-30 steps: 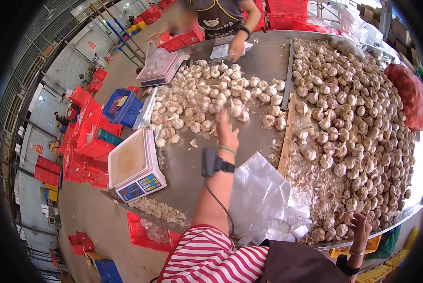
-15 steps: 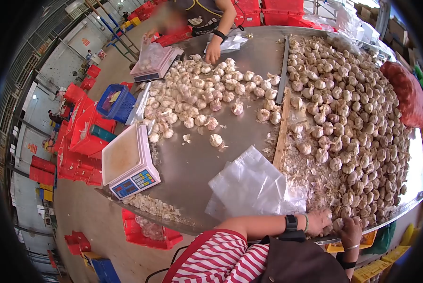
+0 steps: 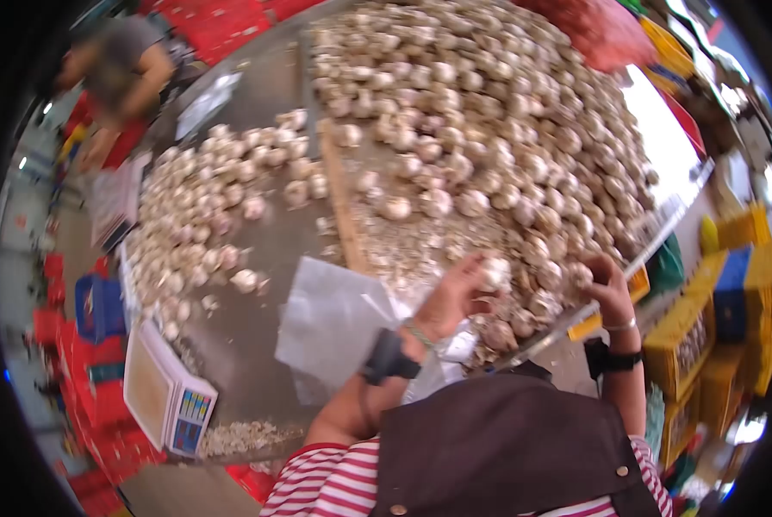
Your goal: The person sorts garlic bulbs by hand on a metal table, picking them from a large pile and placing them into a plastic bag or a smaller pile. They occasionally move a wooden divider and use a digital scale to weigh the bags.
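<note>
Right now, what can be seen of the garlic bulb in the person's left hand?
The garlic bulb is whitish and rounded, with papery-looking skin; blur hides finer detail. The left hand grips it at the fingertips, raised just above the near edge of the big garlic pile. Whether it touches the bulbs beneath cannot be told. The right hand is close beside it, resting on other bulbs at the table's rim.

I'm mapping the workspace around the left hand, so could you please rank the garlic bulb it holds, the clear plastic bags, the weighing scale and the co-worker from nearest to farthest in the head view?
1. Garlic bulb: in the left hand at the near table edge.
2. Clear plastic bags: flat on the table, just left of that hand.
3. Weighing scale: far-left table edge.
4. Co-worker: across the table, top left.
</note>
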A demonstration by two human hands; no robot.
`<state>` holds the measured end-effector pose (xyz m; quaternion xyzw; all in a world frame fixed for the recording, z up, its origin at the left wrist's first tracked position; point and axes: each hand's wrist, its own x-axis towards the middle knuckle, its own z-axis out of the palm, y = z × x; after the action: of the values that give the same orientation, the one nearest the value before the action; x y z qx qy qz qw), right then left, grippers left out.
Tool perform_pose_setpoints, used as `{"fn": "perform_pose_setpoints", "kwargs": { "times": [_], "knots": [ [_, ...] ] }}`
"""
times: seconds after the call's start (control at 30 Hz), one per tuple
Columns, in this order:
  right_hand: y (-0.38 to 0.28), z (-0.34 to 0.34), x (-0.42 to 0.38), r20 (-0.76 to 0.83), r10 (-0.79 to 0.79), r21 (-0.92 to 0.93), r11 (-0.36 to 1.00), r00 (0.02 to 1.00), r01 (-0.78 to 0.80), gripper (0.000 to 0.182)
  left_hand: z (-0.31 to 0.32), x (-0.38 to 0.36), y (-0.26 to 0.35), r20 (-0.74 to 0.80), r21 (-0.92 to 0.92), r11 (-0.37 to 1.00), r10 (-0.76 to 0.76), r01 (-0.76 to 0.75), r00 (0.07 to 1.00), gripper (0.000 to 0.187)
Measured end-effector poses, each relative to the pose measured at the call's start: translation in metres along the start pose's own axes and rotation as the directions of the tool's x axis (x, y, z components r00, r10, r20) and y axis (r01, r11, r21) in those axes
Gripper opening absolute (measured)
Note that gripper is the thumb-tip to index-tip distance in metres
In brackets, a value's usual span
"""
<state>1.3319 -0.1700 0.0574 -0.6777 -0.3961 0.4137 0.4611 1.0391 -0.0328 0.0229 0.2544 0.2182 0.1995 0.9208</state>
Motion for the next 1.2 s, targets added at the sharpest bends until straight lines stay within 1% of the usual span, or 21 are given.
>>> {"fn": "perform_pose_setpoints", "kwargs": {
  "times": [0.03,0.1,0.13,0.2,0.37,0.47,0.57,0.63,0.67,0.7,0.73,0.77,0.87,0.93,0.97,1.03,1.07,1.1,1.13,1.17,1.2],
  "knots": [
    [-0.013,0.006,0.000,0.049,-0.012,0.282,0.960,0.999,-0.002,0.048,-0.001,-0.004,0.010,0.081,-0.301,0.953,-0.003,0.027,0.997,0.050],
    [-0.030,0.026,-0.006,0.140,0.015,0.724,0.681,0.990,-0.113,0.063,0.001,-0.008,0.015,0.127,-0.509,0.857,-0.016,0.079,0.992,0.047],
    [-0.049,0.044,-0.012,0.169,0.038,0.805,0.572,0.985,-0.160,0.063,0.011,-0.011,0.018,-0.031,-0.507,0.861,-0.058,0.035,0.998,0.046],
    [-0.040,0.057,-0.012,0.275,-0.073,0.892,0.391,0.959,-0.227,0.069,0.007,-0.009,0.011,0.003,-0.530,0.845,-0.079,0.069,0.997,0.045],
    [-0.031,0.073,-0.017,0.358,0.059,0.782,0.526,0.932,-0.334,0.043,0.017,-0.013,0.004,0.034,-0.454,0.889,-0.051,0.061,0.998,0.042],
    [-0.053,0.078,-0.018,0.253,0.138,0.631,0.727,0.958,-0.271,0.028,0.019,-0.017,-0.001,0.005,-0.273,0.960,-0.057,0.056,0.998,0.037],
    [-0.055,0.093,-0.016,0.059,-0.072,0.306,0.951,0.996,0.050,0.040,0.021,-0.020,-0.023,0.014,-0.056,0.998,-0.019,0.020,1.000,0.042],
    [-0.082,0.107,-0.028,0.246,0.008,0.386,0.916,0.969,-0.105,0.054,0.033,-0.031,-0.017,0.150,-0.263,0.932,-0.214,0.248,0.965,0.054],
    [-0.078,0.102,-0.019,0.402,-0.155,0.038,0.988,0.902,0.152,0.066,0.032,-0.034,-0.022,0.185,-0.331,0.915,-0.177,0.231,0.967,0.058],
    [-0.081,0.108,-0.019,0.509,-0.243,-0.149,0.920,0.826,0.362,0.073,0.030,-0.037,-0.027,0.223,-0.398,0.891,-0.138,0.219,0.965,0.062],
    [-0.082,0.116,-0.019,0.548,-0.318,-0.187,0.855,0.774,0.484,0.074,0.021,-0.041,-0.026,0.277,-0.337,0.887,-0.227,0.315,0.934,0.066],
    [-0.082,0.122,-0.019,0.586,-0.384,-0.219,0.772,0.713,0.596,0.076,0.021,-0.046,-0.030,0.167,-0.355,0.901,-0.202,0.250,0.965,0.062],
    [-0.065,0.115,-0.024,0.482,-0.298,-0.116,0.911,0.824,0.397,0.072,-0.014,-0.058,-0.020,0.147,-0.346,0.926,-0.101,0.147,0.984,0.054],
    [-0.059,0.102,-0.026,0.361,-0.141,-0.106,0.976,0.922,0.191,0.062,-0.061,-0.068,0.014,0.041,-0.422,0.903,0.102,-0.075,0.994,0.050],
    [-0.053,0.093,-0.027,0.315,-0.118,-0.104,0.982,0.942,0.157,0.053,-0.076,-0.079,0.048,-0.172,-0.379,0.898,0.167,-0.222,0.971,0.046],
    [-0.030,0.078,-0.033,0.194,-0.008,0.072,0.997,0.981,-0.006,0.046,-0.119,-0.098,0.115,-0.408,0.125,0.873,0.478,-0.472,0.778,0.036],
    [-0.020,0.069,-0.035,0.150,-0.009,0.043,0.999,0.989,0.003,0.043,-0.133,-0.101,0.140,-0.580,0.621,0.727,0.678,-0.294,0.452,0.035],
    [-0.011,0.062,-0.036,0.108,-0.010,0.013,1.000,0.994,0.008,0.041,-0.184,-0.102,0.156,-0.470,0.882,0.451,0.860,0.134,0.198,0.053],
    [-0.006,0.060,-0.037,0.047,-0.008,-0.040,0.999,0.999,0.010,0.038,-0.195,-0.106,0.173,-0.156,0.798,0.036,0.976,0.601,0.149,0.063],
    [0.003,0.056,-0.037,0.052,-0.011,-0.040,0.999,0.999,0.013,0.038,-0.208,-0.092,0.184,-0.157,0.797,0.040,0.977,0.603,0.143,0.063],
    [0.013,0.053,-0.038,0.007,-0.011,-0.146,0.989,1.000,0.012,0.036,-0.226,-0.072,0.193,-0.287,0.911,0.193,0.932,0.365,0.223,0.065]
  ]
}}
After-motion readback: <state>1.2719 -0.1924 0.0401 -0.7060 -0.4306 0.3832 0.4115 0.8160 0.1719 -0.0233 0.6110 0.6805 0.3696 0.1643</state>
